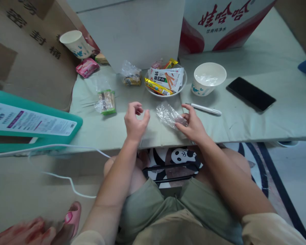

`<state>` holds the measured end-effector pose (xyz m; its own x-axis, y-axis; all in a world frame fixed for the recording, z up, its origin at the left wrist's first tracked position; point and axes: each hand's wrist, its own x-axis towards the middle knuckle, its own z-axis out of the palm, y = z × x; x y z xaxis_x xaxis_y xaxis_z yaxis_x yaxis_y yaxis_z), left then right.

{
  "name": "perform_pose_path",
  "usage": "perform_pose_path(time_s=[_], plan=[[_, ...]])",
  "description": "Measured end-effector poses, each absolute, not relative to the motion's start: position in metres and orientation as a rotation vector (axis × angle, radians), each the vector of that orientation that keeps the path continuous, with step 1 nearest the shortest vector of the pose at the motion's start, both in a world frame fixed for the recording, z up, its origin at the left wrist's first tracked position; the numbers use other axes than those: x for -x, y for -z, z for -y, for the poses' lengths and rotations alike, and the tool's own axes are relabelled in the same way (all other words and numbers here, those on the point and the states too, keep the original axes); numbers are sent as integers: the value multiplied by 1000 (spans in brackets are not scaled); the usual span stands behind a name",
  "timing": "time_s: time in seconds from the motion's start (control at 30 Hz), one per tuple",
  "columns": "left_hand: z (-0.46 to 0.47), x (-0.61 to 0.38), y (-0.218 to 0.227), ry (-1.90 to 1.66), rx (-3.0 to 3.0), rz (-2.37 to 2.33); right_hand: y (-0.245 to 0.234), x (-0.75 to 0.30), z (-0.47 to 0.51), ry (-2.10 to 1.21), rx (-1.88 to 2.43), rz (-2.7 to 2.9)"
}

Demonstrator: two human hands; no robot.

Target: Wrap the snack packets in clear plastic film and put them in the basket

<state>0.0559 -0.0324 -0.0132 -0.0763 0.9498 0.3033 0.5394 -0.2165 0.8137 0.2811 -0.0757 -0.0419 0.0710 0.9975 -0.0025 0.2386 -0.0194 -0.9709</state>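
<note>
Loosely curled, the left hand (135,122) holds nothing; the right hand (194,127) has half-open fingers (189,108) at the edge of a clear wrapper (168,114) (pinched or merely touched, I cannot tell) lying on the desk (247,126), just in front of the bowl (178,92).

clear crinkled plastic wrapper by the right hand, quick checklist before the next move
1. Left hand free: ok, nothing visible in it.
2. Right hand at the clear crinkled plastic wrapper: ok, wrapper's end lies between thumb and fingers.
3. Wrapper firmly gripped: cannot tell.
4. White paper cup with blue print upright: ok, crumpled clear film inside.
5. Slim white pen-shaped tool well clear of right hand: not ok, one end close by.
</note>
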Motion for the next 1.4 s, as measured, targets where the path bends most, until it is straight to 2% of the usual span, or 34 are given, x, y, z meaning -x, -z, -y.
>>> perform_pose_path(time_s=[0.17,0.33,0.47,0.53,0.7,0.87,0.97,1.13,1.3,1.4], plan=[[47,-78,8,-977,-2037,-1270,34,-271,78,-1182,1312,1355],[42,-84,16,-663,-1619,-942,28,-269,81,-1472,1112,1113],[35,-91,22,-721,-1387,-934,27,-270,79,-1641,916,965],[33,-92,21,-847,-1453,-1073,26,-275,75,-1535,956,1003],[35,-107,-1,-1148,-1635,-1476,28,-294,62,-1036,1292,932],[1,-180,-40,-1162,-2056,-1355,29,-307,43,-964,1282,765],[-43,-234,-48,-1011,-2195,-1175,28,-312,33,-955,1267,686],[-104,-286,-38,-535,-2380,-1237,25,-321,23,-997,1211,634],[-117,-312,-43,228,-2343,-1404,20,-329,22,-997,1183,567],[-102,-316,-53,408,-2338,-1422,17,-330,25,-972,1167,550]])
